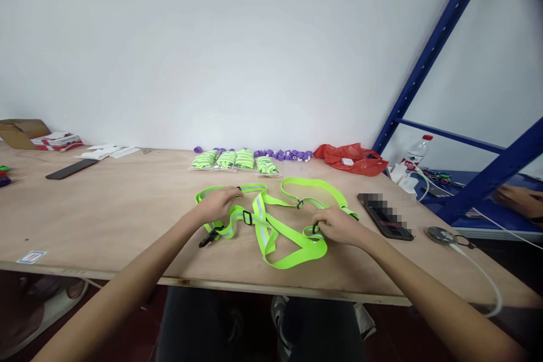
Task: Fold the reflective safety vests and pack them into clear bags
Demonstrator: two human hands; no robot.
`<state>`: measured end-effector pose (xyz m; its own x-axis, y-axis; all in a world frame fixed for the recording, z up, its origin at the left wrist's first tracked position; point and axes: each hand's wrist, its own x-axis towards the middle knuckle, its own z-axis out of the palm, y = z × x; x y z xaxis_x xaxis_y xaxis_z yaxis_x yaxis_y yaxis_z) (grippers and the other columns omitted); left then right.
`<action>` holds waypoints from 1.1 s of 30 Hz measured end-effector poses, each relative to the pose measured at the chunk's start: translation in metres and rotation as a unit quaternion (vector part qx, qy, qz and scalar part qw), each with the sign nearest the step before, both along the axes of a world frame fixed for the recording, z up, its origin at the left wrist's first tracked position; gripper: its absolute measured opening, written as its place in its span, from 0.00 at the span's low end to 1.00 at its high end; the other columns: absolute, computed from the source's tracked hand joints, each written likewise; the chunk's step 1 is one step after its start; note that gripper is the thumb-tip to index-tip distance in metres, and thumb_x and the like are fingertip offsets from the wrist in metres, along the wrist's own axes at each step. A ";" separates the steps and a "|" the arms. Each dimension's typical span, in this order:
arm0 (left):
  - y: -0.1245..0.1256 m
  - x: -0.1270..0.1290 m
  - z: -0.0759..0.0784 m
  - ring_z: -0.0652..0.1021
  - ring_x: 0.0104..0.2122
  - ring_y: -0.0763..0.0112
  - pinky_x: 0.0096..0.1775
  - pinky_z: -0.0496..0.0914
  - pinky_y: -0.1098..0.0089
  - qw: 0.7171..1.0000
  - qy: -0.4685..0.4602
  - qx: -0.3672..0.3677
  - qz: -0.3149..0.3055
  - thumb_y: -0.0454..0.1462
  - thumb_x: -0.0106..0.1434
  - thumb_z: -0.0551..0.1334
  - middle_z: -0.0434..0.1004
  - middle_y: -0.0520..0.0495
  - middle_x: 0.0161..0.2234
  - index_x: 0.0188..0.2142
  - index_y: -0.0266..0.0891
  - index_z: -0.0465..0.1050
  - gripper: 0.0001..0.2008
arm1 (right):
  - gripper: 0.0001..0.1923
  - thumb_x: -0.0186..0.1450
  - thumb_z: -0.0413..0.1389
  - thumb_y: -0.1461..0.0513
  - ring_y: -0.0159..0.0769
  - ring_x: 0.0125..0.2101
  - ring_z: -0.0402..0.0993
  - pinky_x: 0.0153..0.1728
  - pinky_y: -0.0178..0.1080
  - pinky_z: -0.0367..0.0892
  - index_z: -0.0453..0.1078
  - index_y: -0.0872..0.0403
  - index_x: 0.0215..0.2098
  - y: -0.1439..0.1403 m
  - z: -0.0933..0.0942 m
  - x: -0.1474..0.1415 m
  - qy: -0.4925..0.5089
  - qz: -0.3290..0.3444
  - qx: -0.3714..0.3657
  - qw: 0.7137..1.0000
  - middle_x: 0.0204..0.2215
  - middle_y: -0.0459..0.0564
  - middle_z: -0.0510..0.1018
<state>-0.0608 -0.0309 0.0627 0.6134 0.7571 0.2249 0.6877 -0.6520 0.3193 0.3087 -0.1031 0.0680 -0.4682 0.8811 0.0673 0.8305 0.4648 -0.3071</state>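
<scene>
A neon-yellow reflective vest of straps [263,232], with a silver stripe and black plastic adjusters, lies spread in loose loops on the wooden table. My left hand [218,203] is closed over the strap at its left side, near a black slider. Below that hand a black buckle [210,236] rests on the table. On the right, my right hand [337,224] pinches the strap beside another black slider [315,229]. Both hands stay low, close to the tabletop.
Several bagged neon straps [245,159] lie toward the wall beside purple rolls [288,155] and a red plastic bag [352,159]. A phone [384,216] and a round charger [441,235] with a white cable sit at right. Another person's hand [520,201] shows beyond the blue frame [479,189].
</scene>
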 end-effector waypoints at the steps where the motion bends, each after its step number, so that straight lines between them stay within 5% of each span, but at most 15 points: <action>1: 0.010 0.003 -0.001 0.75 0.54 0.56 0.54 0.69 0.59 0.999 0.007 0.013 0.031 0.33 0.66 0.49 0.75 0.40 0.55 0.56 0.38 0.71 0.22 | 0.18 0.56 0.47 0.71 0.37 0.28 0.76 0.31 0.35 0.65 0.77 0.50 0.27 0.003 0.001 -0.001 0.004 0.004 -0.007 1.000 0.27 0.45 0.82; 5: 0.044 0.013 -0.007 0.68 0.61 0.51 0.56 0.66 0.58 0.992 0.044 0.022 0.120 0.36 0.63 0.55 0.63 0.37 0.65 0.67 0.37 0.55 0.32 | 0.18 0.59 0.47 0.69 0.37 0.29 0.76 0.32 0.36 0.66 0.78 0.50 0.35 0.016 0.006 -0.005 0.026 -0.012 0.030 0.999 0.30 0.46 0.82; 10: 0.060 0.021 -0.024 0.79 0.46 0.52 0.46 0.70 0.61 0.986 0.062 -0.008 0.157 0.38 0.62 0.57 0.80 0.38 0.47 0.48 0.38 0.75 0.16 | 0.17 0.62 0.49 0.67 0.43 0.44 0.75 0.43 0.41 0.67 0.74 0.53 0.46 0.031 0.004 -0.003 0.004 -0.029 0.110 0.994 0.44 0.53 0.80; 13: 0.057 0.023 -0.032 0.80 0.41 0.51 0.42 0.69 0.60 0.982 0.054 0.001 0.182 0.38 0.64 0.55 0.81 0.38 0.42 0.40 0.39 0.75 0.11 | 0.22 0.62 0.50 0.68 0.45 0.50 0.72 0.48 0.43 0.65 0.71 0.54 0.53 0.041 -0.003 -0.002 -0.049 0.002 0.143 0.989 0.50 0.56 0.77; 17: 0.054 0.025 -0.035 0.79 0.38 0.50 0.38 0.67 0.61 0.976 0.017 0.011 0.216 0.40 0.67 0.54 0.80 0.38 0.37 0.44 0.40 0.71 0.11 | 0.27 0.63 0.49 0.70 0.45 0.45 0.73 0.42 0.42 0.65 0.66 0.52 0.60 0.054 -0.013 -0.009 -0.160 0.053 0.142 0.975 0.45 0.56 0.78; 21: 0.055 0.025 -0.031 0.78 0.36 0.54 0.37 0.66 0.62 0.972 -0.053 0.017 0.229 0.41 0.70 0.50 0.78 0.41 0.35 0.49 0.41 0.63 0.12 | 0.17 0.67 0.50 0.67 0.41 0.37 0.75 0.35 0.37 0.61 0.75 0.50 0.50 0.062 -0.015 -0.021 -0.214 0.053 0.114 0.969 0.36 0.53 0.80; 26: 0.049 0.017 -0.014 0.77 0.34 0.63 0.37 0.69 0.65 0.972 -0.152 -0.016 0.177 0.41 0.68 0.49 0.75 0.47 0.36 0.47 0.41 0.60 0.11 | 0.12 0.69 0.50 0.64 0.39 0.35 0.72 0.31 0.37 0.58 0.77 0.52 0.37 0.068 -0.004 -0.025 -0.192 0.022 0.180 0.965 0.35 0.53 0.78; 30: 0.039 0.002 0.012 0.75 0.31 0.68 0.33 0.69 0.69 0.947 -0.247 -0.200 0.045 0.45 0.62 0.59 0.71 0.49 0.35 0.42 0.40 0.67 0.13 | 0.09 0.66 0.54 0.63 0.41 0.35 0.69 0.35 0.40 0.60 0.75 0.54 0.30 0.070 0.015 -0.017 -0.125 -0.013 0.329 0.936 0.34 0.55 0.75; 33: 0.034 -0.012 0.030 0.72 0.30 0.70 0.31 0.67 0.71 0.922 -0.234 -0.308 -0.039 0.47 0.60 0.64 0.69 0.50 0.34 0.38 0.39 0.70 0.14 | 0.06 0.63 0.56 0.64 0.44 0.39 0.70 0.38 0.42 0.63 0.73 0.54 0.29 0.069 0.034 -0.008 -0.080 -0.017 0.403 0.911 0.36 0.55 0.77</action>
